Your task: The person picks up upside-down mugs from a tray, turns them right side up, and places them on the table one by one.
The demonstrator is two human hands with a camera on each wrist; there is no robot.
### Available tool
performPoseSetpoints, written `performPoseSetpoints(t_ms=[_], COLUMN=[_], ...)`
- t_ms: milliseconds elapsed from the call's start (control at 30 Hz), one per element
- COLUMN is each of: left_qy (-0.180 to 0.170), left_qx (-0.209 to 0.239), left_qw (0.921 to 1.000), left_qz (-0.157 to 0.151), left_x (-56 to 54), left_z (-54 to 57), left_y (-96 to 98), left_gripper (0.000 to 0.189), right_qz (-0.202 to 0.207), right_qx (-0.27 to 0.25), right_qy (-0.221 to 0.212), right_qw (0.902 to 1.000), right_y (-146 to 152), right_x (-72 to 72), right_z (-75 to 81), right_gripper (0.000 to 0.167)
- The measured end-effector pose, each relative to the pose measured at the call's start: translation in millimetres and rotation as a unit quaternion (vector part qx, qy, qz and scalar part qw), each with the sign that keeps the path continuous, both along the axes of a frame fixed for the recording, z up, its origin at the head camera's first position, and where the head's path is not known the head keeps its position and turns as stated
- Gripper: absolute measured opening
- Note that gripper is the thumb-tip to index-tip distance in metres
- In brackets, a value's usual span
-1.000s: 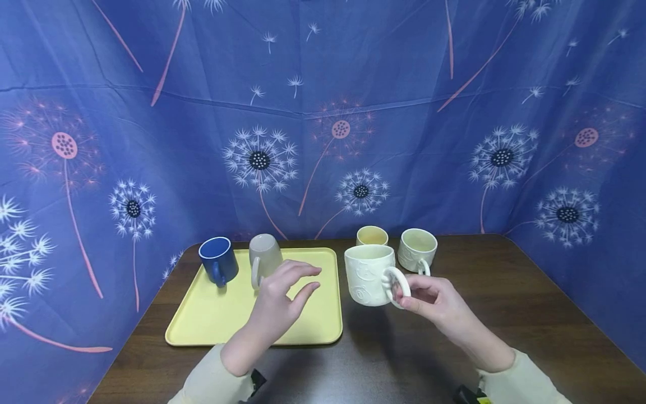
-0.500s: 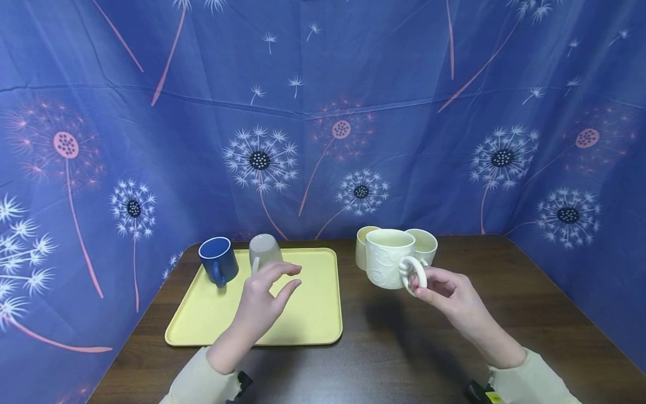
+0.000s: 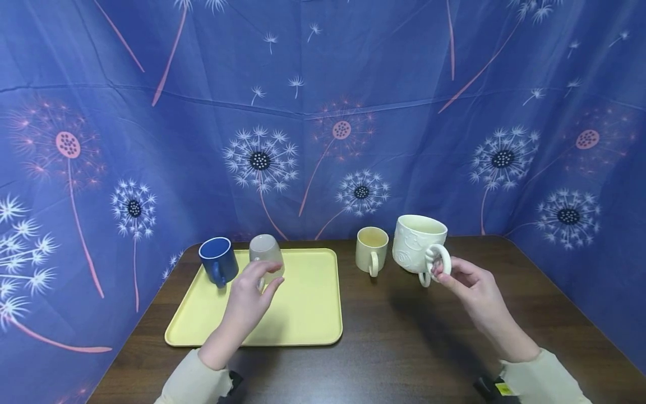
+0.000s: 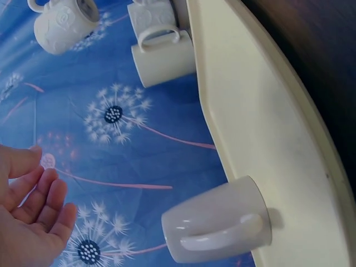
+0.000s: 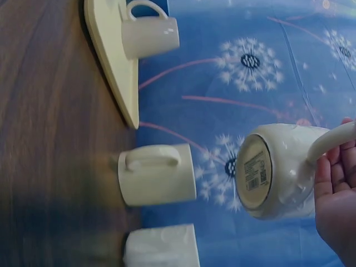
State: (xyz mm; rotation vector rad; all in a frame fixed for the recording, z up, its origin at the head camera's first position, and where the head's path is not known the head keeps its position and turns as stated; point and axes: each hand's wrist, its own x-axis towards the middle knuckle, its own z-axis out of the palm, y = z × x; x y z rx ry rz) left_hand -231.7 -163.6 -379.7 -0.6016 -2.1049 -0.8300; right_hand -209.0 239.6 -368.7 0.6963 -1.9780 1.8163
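Observation:
A pale cream mug [image 3: 415, 247] with raised patterns hangs in the air above the table at the right. My right hand [image 3: 474, 286] pinches its ring-shaped handle; the right wrist view shows the label on its base. Behind it stands another embossed mug [image 5: 161, 246], mostly hidden in the head view. A plain yellowish mug [image 3: 372, 251] stands to its left. My left hand [image 3: 247, 300] hovers over the yellow tray [image 3: 308, 328] holding nothing, thumb and fingers apart. It overlaps a grey mug [image 3: 266, 249] in the head view.
A blue mug [image 3: 218, 262] stands at the tray's back left corner, beside the grey mug. The dark wooden table [image 3: 383, 359] ends at a blue dandelion-print cloth [image 3: 419, 140] hanging behind and at both sides.
My right hand has carried the embossed mug right and farther back, uncovering the yellowish mug and covering the other embossed one. My left hand has drawn left over the tray.

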Motion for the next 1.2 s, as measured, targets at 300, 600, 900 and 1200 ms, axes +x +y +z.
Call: performPoseSetpoints(t_ms=[300,600,900,1200], left_qy=[-0.082,-0.178,-0.25,-0.276], left_qx=[0.03,0.091,0.108,0.103], left_qw=[0.9954,0.979,0.9601,0.9511], left_qz=[0.039,0.038,0.063,0.092], left_x=[-5.9,-15.1,-27.8,-35.7], left_z=[-6.0,-8.9,-13.6,-22.4], left_y=[-7.7,-16.6,-24.0,-27.4], left_gripper=[0.03,0.032,0.04,0.045], right_qz=[-0.02,-0.028,-0.072,-0.121], right_qx=[-0.033,-0.059,-0.048,-0.038], right_qy=[0.013,0.031,0.027,-0.004], right_qw=[0.9992,0.9974,0.9959,0.9919], right_y=[22,43,66,81], right_x=[-10.6,-21.4,-34.3,-46.0], right_z=[-1.7,-5.7,-11.6,-20.1], right_gripper=[0.017,0.018,0.015,0.018])
